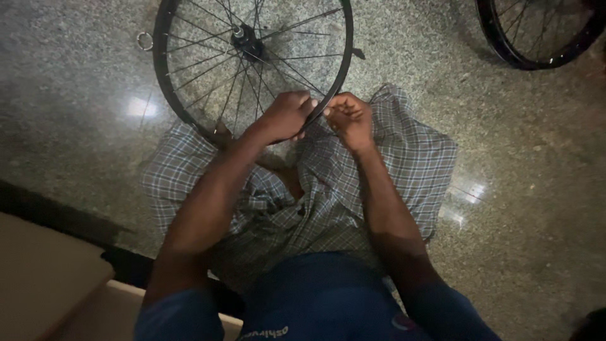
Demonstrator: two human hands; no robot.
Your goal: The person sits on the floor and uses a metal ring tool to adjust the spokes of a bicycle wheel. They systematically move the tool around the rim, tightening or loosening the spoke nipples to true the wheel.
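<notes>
Both hands, L (287,117) & R (349,118), grip bike wheel (189,117) rim.

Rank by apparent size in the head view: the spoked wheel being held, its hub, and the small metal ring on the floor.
1. Spoked wheel, cut off at the top edge.
2. Hub.
3. Metal ring.

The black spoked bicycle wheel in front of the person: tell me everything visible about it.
The black spoked bicycle wheel is a bare dark rim, seemingly metal, with thin crossed wire spokes running to a dark central hub; no tyre is visible. It stands tilted on the speckled stone floor, its lower edge against the person's checked cloth. Its top is cut off by the frame. The left hand grips the lower rim; the right hand pinches at the rim beside it.
</notes>
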